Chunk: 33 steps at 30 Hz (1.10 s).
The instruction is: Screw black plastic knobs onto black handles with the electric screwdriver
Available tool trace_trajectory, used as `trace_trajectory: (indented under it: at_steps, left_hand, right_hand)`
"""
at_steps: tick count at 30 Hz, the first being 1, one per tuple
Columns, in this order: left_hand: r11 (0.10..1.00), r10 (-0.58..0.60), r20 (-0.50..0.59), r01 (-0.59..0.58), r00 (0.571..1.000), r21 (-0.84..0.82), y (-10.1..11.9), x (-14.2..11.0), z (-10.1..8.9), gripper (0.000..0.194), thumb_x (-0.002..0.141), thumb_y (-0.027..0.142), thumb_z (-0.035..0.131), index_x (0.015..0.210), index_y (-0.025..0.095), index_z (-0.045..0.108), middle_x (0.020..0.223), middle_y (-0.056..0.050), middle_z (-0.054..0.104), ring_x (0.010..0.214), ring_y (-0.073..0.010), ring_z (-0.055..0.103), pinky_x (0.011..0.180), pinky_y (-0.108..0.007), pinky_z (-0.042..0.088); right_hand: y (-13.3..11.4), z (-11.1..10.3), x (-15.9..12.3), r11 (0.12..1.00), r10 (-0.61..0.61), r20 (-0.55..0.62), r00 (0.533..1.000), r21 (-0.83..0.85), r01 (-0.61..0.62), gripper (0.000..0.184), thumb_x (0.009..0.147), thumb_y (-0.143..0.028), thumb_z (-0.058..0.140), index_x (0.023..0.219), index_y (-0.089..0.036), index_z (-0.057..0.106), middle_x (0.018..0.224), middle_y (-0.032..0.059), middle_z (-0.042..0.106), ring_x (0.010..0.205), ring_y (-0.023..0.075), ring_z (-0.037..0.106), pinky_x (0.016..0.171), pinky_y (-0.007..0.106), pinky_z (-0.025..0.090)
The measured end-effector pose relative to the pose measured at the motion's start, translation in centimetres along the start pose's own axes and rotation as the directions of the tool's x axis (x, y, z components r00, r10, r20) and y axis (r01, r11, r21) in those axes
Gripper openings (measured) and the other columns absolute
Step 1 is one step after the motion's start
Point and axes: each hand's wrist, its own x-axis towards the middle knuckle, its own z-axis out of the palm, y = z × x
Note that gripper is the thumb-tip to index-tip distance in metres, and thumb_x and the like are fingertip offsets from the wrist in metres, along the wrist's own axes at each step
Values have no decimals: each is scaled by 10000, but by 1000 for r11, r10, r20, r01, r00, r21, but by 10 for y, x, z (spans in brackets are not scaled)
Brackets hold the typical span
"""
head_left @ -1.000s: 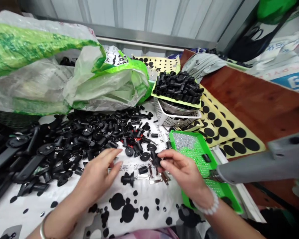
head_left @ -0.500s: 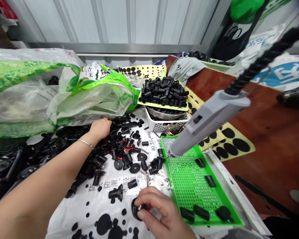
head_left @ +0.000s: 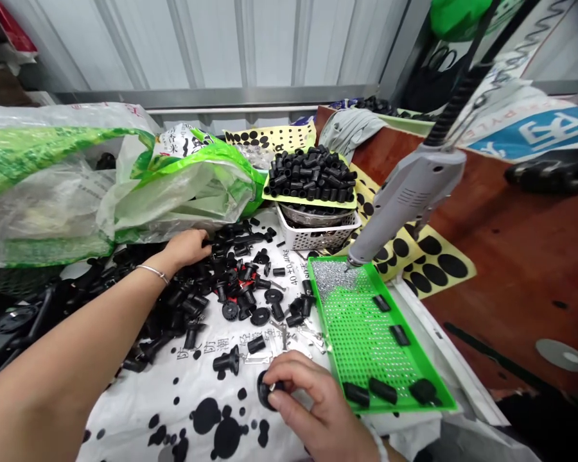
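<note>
My right hand pinches a round black plastic piece between thumb and fingers, low over the white printed sheet. Farther off, my left hand reaches into the pile of black plastic parts; its fingertips are curled at a dark part, and whether they grip it I cannot make out. Between the hands lie a black flanged part, a short black cylinder and several thin metal strips.
A green perforated tray holds small screws and several black cylinders; a grey electric screwdriver hangs over it. Behind stands a white basket under a tray of black tubes. Plastic bags line the back left.
The grey screwdriver has swung more upright, and its tip sits farther right over the tray. My left hand's fingers show a dark part at their tips. My right hand keeps its pinch.
</note>
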Motion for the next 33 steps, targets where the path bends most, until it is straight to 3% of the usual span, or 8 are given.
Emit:
trace_trajectory:
  at_steps: [6, 11, 13, 16, 19, 22, 26, 33]
  left_hand:
    - [962, -27, -273, -50, 962, -269, 4, -36, -17, 278, 739, 319, 666, 970, 164, 686, 956, -83, 656, 926, -270, 608, 917, -387, 430]
    - [781, -283, -432, -56, 857, -622, 5, -92, -23, 301, 698, 452, 664, 875, 209, 675, 768, -16, 620, 717, -196, 582, 728, -290, 467]
    - [634, -401, -385, -51, 831, -772, 8, -113, -17, 309, 703, 493, 657, 813, 205, 641, 706, 0, 610, 667, -174, 577, 659, -270, 477]
    - [348, -480, -212, -37, 851, -937, 15, -135, -4, 332, 740, 521, 611, 781, 195, 571, 737, -8, 650, 674, -169, 626, 633, -275, 518]
    - [67, -471, -21, 12, 882, -998, 28, -148, 6, 359, 774, 545, 564, 750, 198, 477, 668, 8, 629, 599, -154, 633, 595, -299, 550]
    - [-122, -387, 134, 94, 912, -988, 46, -156, 14, 391, 741, 541, 626, 705, 198, 440, 540, 58, 524, 453, -108, 546, 473, -251, 514]
    - [-221, -238, 253, 202, 938, -954, 72, -166, 25, 421, 718, 559, 654, 843, 175, 534, 520, 59, 530, 360, -89, 469, 339, -195, 403]
    - [-190, -99, 288, 266, 952, -945, 95, -180, 39, 434, 790, 575, 571, 896, 155, 591, 467, 21, 582, 322, -87, 457, 318, -158, 321]
  right_hand:
    - [0, -1, -3, 1000, 20, -32, 999, 21, -19, 127, 846, -236, 570, 947, -218, 644, 933, 44, 613, 846, 143, 580, 737, 264, 480]
    - [-3, 1, 4, 997, 19, -34, 999, 76, -17, 121, 847, -239, 590, 949, -222, 654, 923, 35, 617, 811, 125, 570, 728, 254, 471]
    - [-5, 4, 8, 991, 41, -34, 999, 129, -37, 118, 838, -248, 603, 935, -215, 659, 910, 36, 609, 769, 115, 558, 695, 245, 469]
    - [-9, 10, 14, 976, 82, -23, 996, 205, -76, 122, 823, -263, 622, 918, -202, 669, 883, 34, 594, 703, 92, 531, 636, 221, 466]
    - [-15, 16, 19, 956, 109, 0, 994, 272, -105, 123, 808, -264, 642, 907, -198, 675, 882, 32, 590, 676, 73, 533, 604, 191, 484]
    - [-21, 21, 23, 934, 112, -8, 994, 343, -103, 126, 800, -253, 654, 914, -205, 675, 868, 24, 608, 665, 68, 579, 608, 180, 519]
    - [-31, 26, 34, 910, 141, -120, 983, 406, -81, 122, 775, -243, 669, 890, -200, 668, 748, -1, 645, 611, 74, 623, 594, 179, 547]
    - [-33, 39, 55, 896, 148, -271, 951, 444, -13, 122, 779, -248, 640, 886, -188, 629, 652, -18, 656, 579, 83, 634, 573, 187, 558]
